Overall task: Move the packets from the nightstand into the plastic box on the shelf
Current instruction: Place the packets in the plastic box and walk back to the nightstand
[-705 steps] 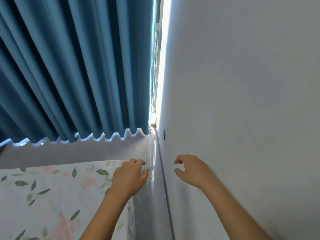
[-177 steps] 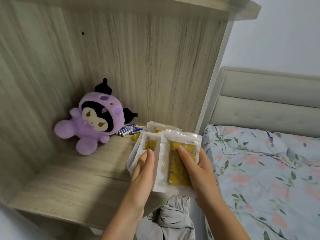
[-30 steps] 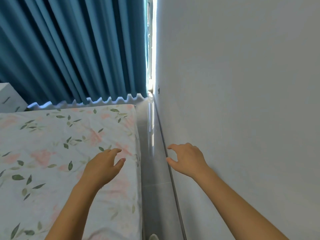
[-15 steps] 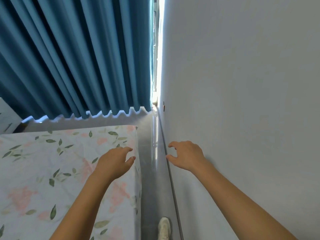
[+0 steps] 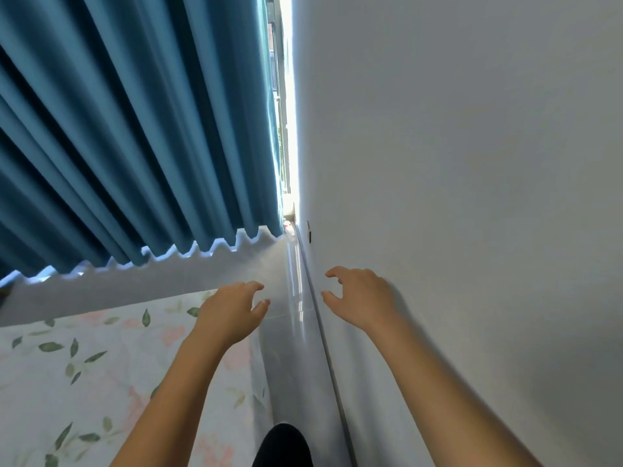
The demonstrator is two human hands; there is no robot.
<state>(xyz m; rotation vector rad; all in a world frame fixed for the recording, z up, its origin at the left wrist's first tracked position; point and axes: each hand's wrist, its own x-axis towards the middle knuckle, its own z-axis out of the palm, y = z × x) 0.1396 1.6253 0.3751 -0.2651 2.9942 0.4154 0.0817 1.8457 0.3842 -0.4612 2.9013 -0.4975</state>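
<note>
No packet, nightstand, shelf or plastic box is in view. My left hand [image 5: 232, 310] hovers over the corner of the bed, fingers loosely curled and apart, holding nothing. My right hand [image 5: 359, 299] is raised in front of the white wall, fingers spread and bent, also holding nothing. Both forearms reach forward from the bottom of the head view.
A bed with a floral sheet [image 5: 84, 382] fills the lower left. A narrow strip of glossy grey floor [image 5: 296, 332] runs between the bed and the white wall [image 5: 472, 163]. Blue curtains [image 5: 135, 129] hang ahead. A dark knee [image 5: 283, 446] shows at the bottom.
The view has advanced along the gap toward the curtains, so less of the bed shows. Both hands stay empty; the packets held several seconds ago are gone from them.
</note>
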